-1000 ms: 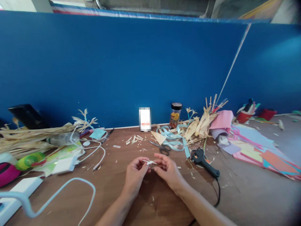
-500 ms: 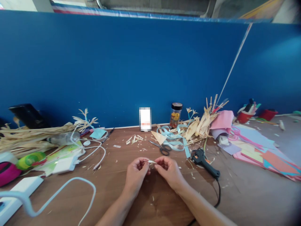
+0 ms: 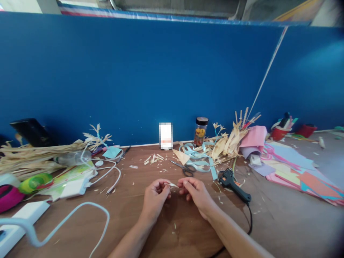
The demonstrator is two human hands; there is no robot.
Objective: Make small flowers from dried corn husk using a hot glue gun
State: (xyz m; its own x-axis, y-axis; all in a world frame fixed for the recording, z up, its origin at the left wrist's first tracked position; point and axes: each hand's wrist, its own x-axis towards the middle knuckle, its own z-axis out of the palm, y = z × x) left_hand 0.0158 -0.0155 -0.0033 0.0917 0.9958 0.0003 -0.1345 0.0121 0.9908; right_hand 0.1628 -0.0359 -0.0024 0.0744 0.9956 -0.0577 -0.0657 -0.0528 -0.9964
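Between thumb and fingers, my left hand pinches a thin pale strip that looks like dried husk. The strip's pointed free end reaches across to the fingertips of my right hand. That hand's thumb and fingers are pressed together; whether the tip is caught between them is too small to tell. Both hands hover low over the brown table. Beyond them lie dark-handled scissors and several short cut pale pieces.
A black glue gun with its cord lies to the right, near light-blue ribbon and dried husks. A lidded jar stands behind. Coloured paper spreads far right. A white power strip and cables are at left.
My right hand has shifted slightly right and its fingers have moved along toward the strip's tip, showing more of the strip. My left hand stays almost where it was.
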